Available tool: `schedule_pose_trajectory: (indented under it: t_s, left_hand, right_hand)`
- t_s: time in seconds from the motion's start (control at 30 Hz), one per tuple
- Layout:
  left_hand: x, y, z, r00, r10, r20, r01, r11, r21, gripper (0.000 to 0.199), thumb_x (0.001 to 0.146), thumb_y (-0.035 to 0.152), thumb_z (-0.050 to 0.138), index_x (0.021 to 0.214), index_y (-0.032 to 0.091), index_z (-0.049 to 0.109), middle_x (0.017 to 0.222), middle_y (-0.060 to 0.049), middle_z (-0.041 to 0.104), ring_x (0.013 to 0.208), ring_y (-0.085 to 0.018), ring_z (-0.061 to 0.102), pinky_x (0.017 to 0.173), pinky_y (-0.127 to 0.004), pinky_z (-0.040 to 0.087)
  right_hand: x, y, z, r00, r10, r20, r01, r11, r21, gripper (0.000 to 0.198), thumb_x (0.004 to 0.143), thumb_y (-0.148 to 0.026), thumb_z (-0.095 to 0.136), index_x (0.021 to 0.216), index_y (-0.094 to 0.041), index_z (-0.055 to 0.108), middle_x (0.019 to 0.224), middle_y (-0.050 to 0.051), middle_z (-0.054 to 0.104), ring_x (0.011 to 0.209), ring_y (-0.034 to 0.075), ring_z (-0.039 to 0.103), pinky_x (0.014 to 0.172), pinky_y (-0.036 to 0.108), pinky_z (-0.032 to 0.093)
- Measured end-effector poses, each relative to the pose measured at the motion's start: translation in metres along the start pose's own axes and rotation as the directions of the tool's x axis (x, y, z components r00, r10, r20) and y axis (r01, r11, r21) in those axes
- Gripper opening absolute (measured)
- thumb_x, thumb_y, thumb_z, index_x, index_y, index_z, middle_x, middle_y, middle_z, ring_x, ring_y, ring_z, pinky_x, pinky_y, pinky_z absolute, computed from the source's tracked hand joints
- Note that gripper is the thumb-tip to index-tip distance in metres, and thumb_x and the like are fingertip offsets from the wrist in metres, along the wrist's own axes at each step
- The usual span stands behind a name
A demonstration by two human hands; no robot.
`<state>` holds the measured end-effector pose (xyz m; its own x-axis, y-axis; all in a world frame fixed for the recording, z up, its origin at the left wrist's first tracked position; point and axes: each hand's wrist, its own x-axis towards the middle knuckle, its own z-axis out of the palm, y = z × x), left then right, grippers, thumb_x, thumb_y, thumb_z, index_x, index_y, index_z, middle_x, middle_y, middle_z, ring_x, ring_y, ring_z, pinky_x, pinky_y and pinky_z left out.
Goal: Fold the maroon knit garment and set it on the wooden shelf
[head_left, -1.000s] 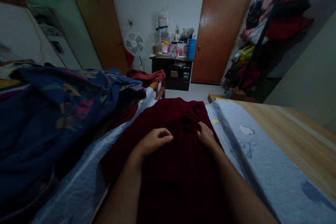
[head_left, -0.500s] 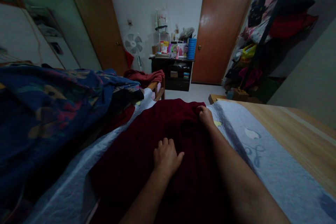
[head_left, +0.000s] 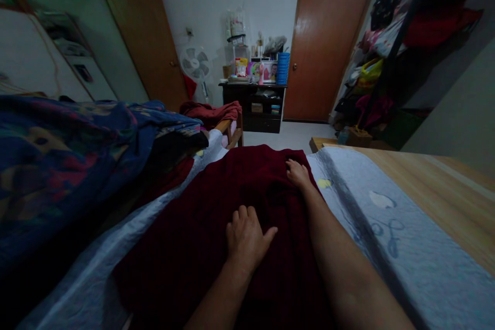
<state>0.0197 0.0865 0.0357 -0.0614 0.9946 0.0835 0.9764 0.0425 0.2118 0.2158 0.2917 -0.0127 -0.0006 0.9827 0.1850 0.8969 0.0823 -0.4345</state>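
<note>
While a maroon cloth (head_left: 204,211) is spread over a pale blue bed sheet (head_left: 359,185), both hands are laid on it. The left hand (head_left: 246,240) is set palm down near the middle of the cloth, with its fingers slightly bent and held close together and its thumb stretched well out to the side; nothing is gripped by it. The right hand (head_left: 298,172) is placed near the far right corner of the cloth, with its fingers bent downward; whether any fold is pinched beneath them cannot be told. The cloth is rumpled between the two hands, and its near part is lost in shadow.

To the left of the cloth, a blue floral quilt (head_left: 73,149) is heaped, with black fabric (head_left: 180,144) bunched along its edge. To the right of the cloth, the sheet is printed with a white leaf shape and grey loops, and is bordered by a pale wooden board (head_left: 436,172).

Beyond the cloth, a wooden frame (head_left: 237,136) is draped with rust-red fabric (head_left: 216,113). Farther beyond the cloth, a dark cabinet (head_left: 261,124) is topped by a blue stacked container (head_left: 282,68) and a framed photograph (head_left: 269,71), and a white fan (head_left: 195,63) is stood to the cabinet's left.
</note>
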Motion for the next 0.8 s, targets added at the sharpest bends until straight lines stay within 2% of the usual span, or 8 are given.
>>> schedule_pose_trajectory:
  t_s: [0.1, 0.23, 0.33, 0.43, 0.53, 0.63, 0.73, 0.8]
  left_hand:
    - [0.002, 0.002, 0.003, 1.000, -0.002, 0.002, 0.002, 1.000, -0.002, 0.043, 0.075, 0.050, 0.062, 0.101, 0.016, 0.059, 0.107, -0.013, 0.056, 0.106, -0.031, 0.051, 0.083, -0.040, 0.042]
    - [0.007, -0.002, 0.004, 0.997, 0.050, 0.062, -0.047, 0.998, -0.051, 0.022, 0.079, 0.037, 0.060, 0.090, 0.018, 0.061, 0.101, -0.010, 0.059, 0.099, -0.026, 0.055, 0.079, -0.035, 0.041]
    - [0.013, -0.010, 0.003, 0.990, 0.083, 0.118, -0.063, 0.984, -0.166, 0.012, 0.078, 0.031, 0.060, 0.079, 0.019, 0.059, 0.087, -0.006, 0.061, 0.085, -0.021, 0.057, 0.072, -0.031, 0.039]
    - [0.022, -0.024, -0.006, 0.977, 0.118, 0.179, -0.046, 0.931, -0.363, 0.013, 0.072, 0.026, 0.064, 0.071, 0.020, 0.052, 0.073, 0.000, 0.058, 0.070, -0.016, 0.054, 0.062, -0.027, 0.034]
    - [0.030, -0.042, -0.027, 0.945, 0.215, 0.247, -0.019, 0.789, -0.614, 0.023, 0.070, 0.030, 0.065, 0.066, 0.020, 0.045, 0.063, 0.005, 0.049, 0.060, -0.012, 0.046, 0.055, -0.024, 0.029]
    - [0.033, -0.062, -0.052, 0.916, 0.311, 0.255, 0.050, 0.540, -0.840, 0.030, 0.067, 0.036, 0.066, 0.068, 0.021, 0.040, 0.064, 0.007, 0.044, 0.059, -0.010, 0.042, 0.054, -0.022, 0.030]
    - [0.033, -0.079, -0.071, 0.901, 0.340, 0.271, 0.173, 0.292, -0.941, 0.036, 0.064, 0.036, 0.067, 0.071, 0.022, 0.035, 0.067, 0.007, 0.045, 0.059, -0.010, 0.043, 0.056, -0.021, 0.033]
    - [0.032, -0.086, -0.077, 0.905, 0.325, 0.273, 0.206, 0.225, -0.952, 0.036, 0.061, 0.033, 0.067, 0.072, 0.022, 0.034, 0.068, 0.007, 0.045, 0.058, -0.009, 0.042, 0.055, -0.021, 0.033]
  right_hand:
    - [-0.001, 0.000, 0.002, 1.000, -0.010, 0.005, 0.010, 1.000, -0.002, 0.046, 0.085, -0.018, 0.047, 0.130, -0.021, 0.054, 0.147, 0.009, 0.042, 0.136, 0.025, 0.035, 0.114, 0.052, 0.017]
    - [0.001, 0.003, 0.004, 1.000, -0.018, -0.022, 0.019, 0.999, 0.038, 0.046, 0.082, -0.016, 0.050, 0.127, -0.021, 0.057, 0.146, 0.009, 0.044, 0.135, 0.025, 0.038, 0.113, 0.053, 0.018]
    - [0.004, 0.009, 0.001, 0.998, -0.030, -0.060, 0.036, 0.994, 0.101, 0.041, 0.079, -0.016, 0.051, 0.118, -0.021, 0.062, 0.138, 0.008, 0.053, 0.128, 0.024, 0.047, 0.111, 0.049, 0.027]
    - [0.008, 0.015, -0.006, 0.990, -0.042, -0.138, 0.067, 0.981, 0.183, 0.037, 0.079, -0.016, 0.046, 0.111, -0.021, 0.066, 0.122, 0.006, 0.065, 0.113, 0.019, 0.058, 0.103, 0.037, 0.039]
    - [0.010, 0.019, -0.012, 0.966, -0.015, -0.259, 0.081, 0.966, 0.244, 0.042, 0.080, -0.014, 0.037, 0.112, -0.018, 0.065, 0.114, 0.007, 0.068, 0.107, 0.018, 0.061, 0.099, 0.034, 0.043]
    - [0.009, 0.020, -0.014, 0.929, 0.038, -0.369, 0.076, 0.955, 0.288, 0.047, 0.080, -0.012, 0.032, 0.116, -0.014, 0.062, 0.114, 0.009, 0.068, 0.107, 0.020, 0.060, 0.099, 0.035, 0.044]
    - [0.009, 0.018, -0.011, 0.936, 0.044, -0.349, 0.051, 0.964, 0.260, 0.051, 0.081, -0.010, 0.029, 0.125, -0.012, 0.056, 0.121, 0.010, 0.064, 0.113, 0.018, 0.058, 0.100, 0.032, 0.043]
    - [0.009, 0.017, -0.008, 0.963, 0.021, -0.270, 0.036, 0.978, 0.204, 0.054, 0.082, -0.008, 0.029, 0.132, -0.013, 0.050, 0.128, 0.009, 0.060, 0.117, 0.016, 0.055, 0.103, 0.032, 0.041]
